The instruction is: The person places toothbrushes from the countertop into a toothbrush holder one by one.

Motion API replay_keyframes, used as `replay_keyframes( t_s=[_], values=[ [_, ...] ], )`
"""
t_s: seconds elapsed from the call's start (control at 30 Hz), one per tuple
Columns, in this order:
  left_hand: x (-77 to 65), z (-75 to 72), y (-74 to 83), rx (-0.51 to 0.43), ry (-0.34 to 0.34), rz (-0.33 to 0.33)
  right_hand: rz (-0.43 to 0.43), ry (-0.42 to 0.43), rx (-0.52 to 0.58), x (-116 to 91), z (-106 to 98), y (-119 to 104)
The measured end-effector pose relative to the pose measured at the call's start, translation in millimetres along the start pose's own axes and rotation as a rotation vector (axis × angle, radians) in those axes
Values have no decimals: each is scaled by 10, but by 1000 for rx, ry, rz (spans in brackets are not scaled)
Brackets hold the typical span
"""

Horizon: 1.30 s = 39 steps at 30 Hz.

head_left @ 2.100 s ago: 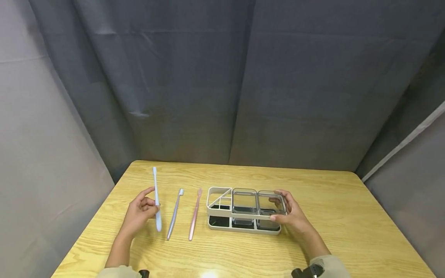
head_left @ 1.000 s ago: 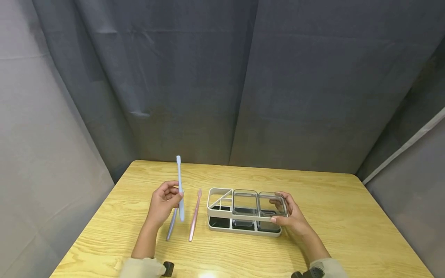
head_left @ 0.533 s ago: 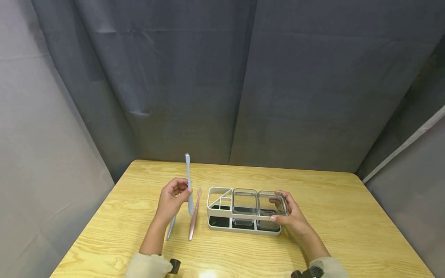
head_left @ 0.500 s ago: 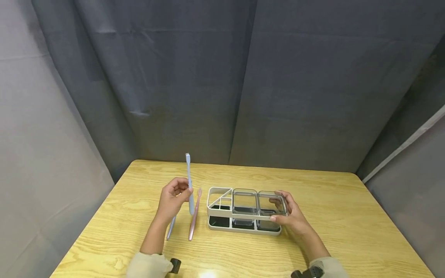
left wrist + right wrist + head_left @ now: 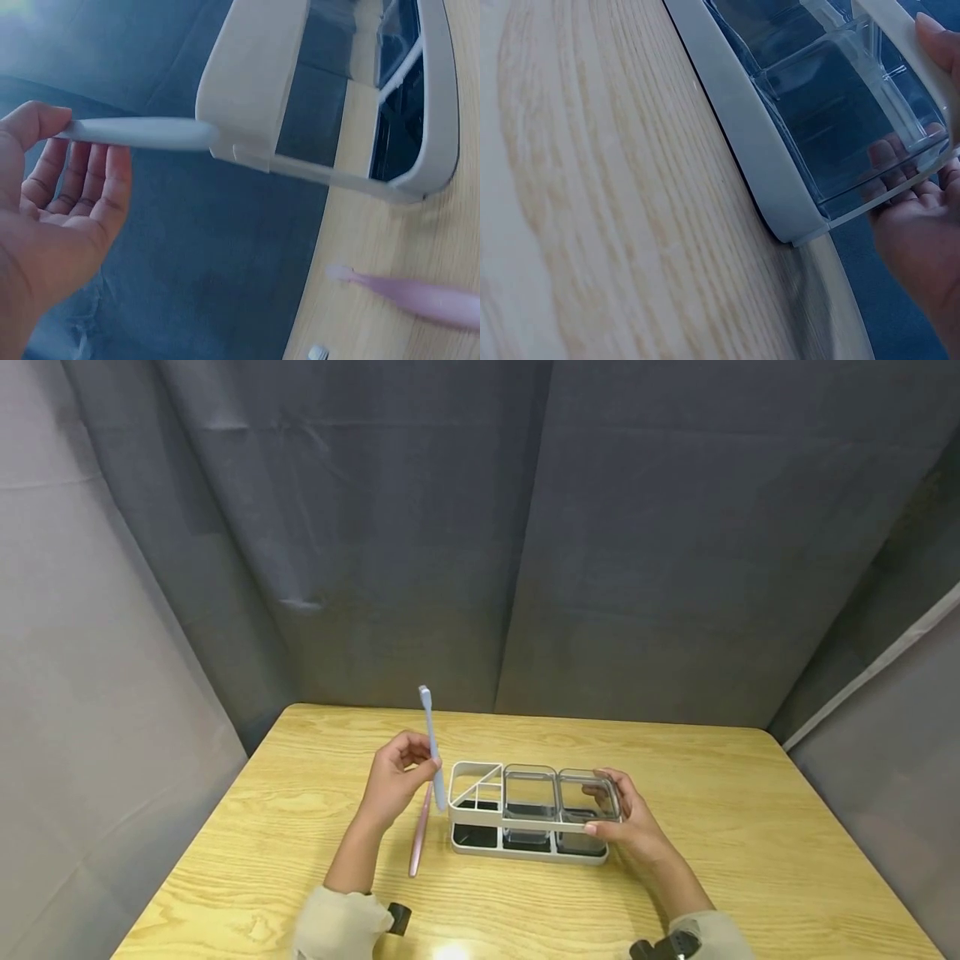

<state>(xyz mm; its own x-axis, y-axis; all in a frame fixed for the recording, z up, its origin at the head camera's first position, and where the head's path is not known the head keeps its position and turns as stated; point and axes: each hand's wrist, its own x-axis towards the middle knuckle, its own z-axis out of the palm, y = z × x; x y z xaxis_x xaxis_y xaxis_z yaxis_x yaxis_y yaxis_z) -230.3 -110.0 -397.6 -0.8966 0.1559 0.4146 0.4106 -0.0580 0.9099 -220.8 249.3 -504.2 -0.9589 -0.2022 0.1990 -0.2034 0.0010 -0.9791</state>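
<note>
My left hand [image 5: 393,783] pinches a light blue toothbrush [image 5: 431,722] between thumb and fingers, its head up and its handle end down. That handle end hangs close to the left side of a two-tier toothbrush holder [image 5: 476,817]; whether they touch I cannot tell. The holder has a divided section at left and two clear cups at right. My right hand [image 5: 636,828] grips the holder's right end, thumb in front and fingers behind. A pink toothbrush [image 5: 420,839] lies on the table, its head hidden by the left hand. In the left wrist view its head end [image 5: 341,274] shows.
At the lower edge of the left wrist view is a small white bristled head [image 5: 318,352]; the left arm hides that toothbrush in the head view. The wooden table [image 5: 525,910] ends at a grey curtain [image 5: 390,568] behind, with lighter curtains on both sides.
My left hand has carried the light blue toothbrush to the right and slightly up, over the other two toothbrushes towards the holder. The right hand and the holder have stayed in place.
</note>
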Motion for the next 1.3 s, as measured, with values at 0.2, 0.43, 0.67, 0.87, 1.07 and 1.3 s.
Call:
replay_keyframes(
  t_s=[0.2, 0.43, 0.67, 0.87, 1.07, 1.3],
  values=[
    [-10, 145, 149, -29, 43, 7, 11, -2, -3, -21, -19, -23],
    [35, 222, 53, -107, 63, 64, -8, -3, 20, -34, -14, -29],
    [53, 339, 39, -160, 84, 74, -24, -18, 1, -48, -13, -31],
    [71, 461, -4, -196, 130, 86, -6, -17, 34, -57, -3, -33],
    [29, 527, -50, -188, 132, 72, -7, -9, 30, -52, 5, -36],
    [9, 508, -143, -151, 129, -2, -9, -28, 45, -67, 24, -9]
  ],
)
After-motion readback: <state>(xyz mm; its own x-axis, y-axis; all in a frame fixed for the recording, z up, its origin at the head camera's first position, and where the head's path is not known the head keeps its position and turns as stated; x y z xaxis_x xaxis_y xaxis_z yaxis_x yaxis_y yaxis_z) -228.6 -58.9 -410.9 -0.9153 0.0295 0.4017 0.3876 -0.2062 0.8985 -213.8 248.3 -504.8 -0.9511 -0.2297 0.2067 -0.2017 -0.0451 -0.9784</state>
